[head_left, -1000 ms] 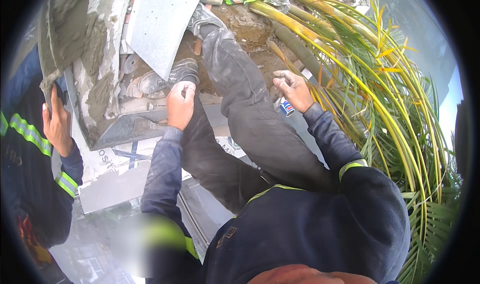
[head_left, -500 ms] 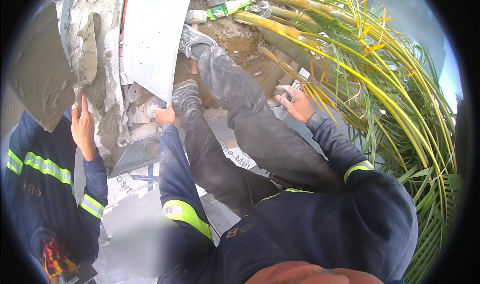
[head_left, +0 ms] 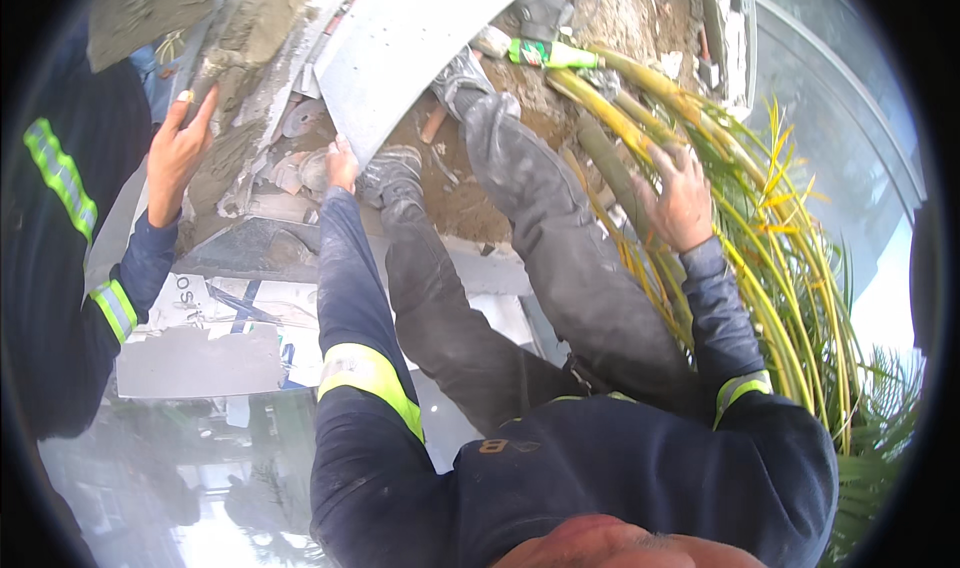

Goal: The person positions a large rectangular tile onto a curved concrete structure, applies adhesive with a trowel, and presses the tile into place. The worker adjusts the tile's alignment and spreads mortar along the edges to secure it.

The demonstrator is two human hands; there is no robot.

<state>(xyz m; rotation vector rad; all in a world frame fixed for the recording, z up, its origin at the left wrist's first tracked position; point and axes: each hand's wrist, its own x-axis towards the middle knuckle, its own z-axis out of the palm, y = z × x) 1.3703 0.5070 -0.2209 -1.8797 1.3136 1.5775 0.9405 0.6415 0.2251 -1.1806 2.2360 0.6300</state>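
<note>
A pale grey slab (head_left: 415, 43), flat and speckled with small dots, slants from the upper middle of the view down toward the left, its lower edge hanging over rubble and dirt. The person's left hand (head_left: 341, 164) is at that lower edge, fingers curled against the slab's underside; whether this grip is truly closed round the edge or only pressing on it cannot be told, since the slab hides the fingertips. Just beside the hand lie a dusty shoe (head_left: 392, 176) and the person's grey, dirt-covered trouser legs (head_left: 540, 218), stretched out over the soil. The right hand (head_left: 682, 200) is well apart from the slab, to the right, its grip closed round the thick yellow-green palm stems (head_left: 640, 128) that fan out toward the right rim. Near the top of those stems lies a green plastic bottle (head_left: 548, 55) on the dirt. Left of the slab stands a rough concrete block (head_left: 250, 98) smeared with mortar, and a co-worker's hand (head_left: 178, 153) rests open against it, fingers spread upward, the arm in a dark sleeve with a reflective yellow-green band (head_left: 112, 308). Below the block lie flat grey board pieces (head_left: 200, 363) and a printed sheet (head_left: 250, 303).
</note>
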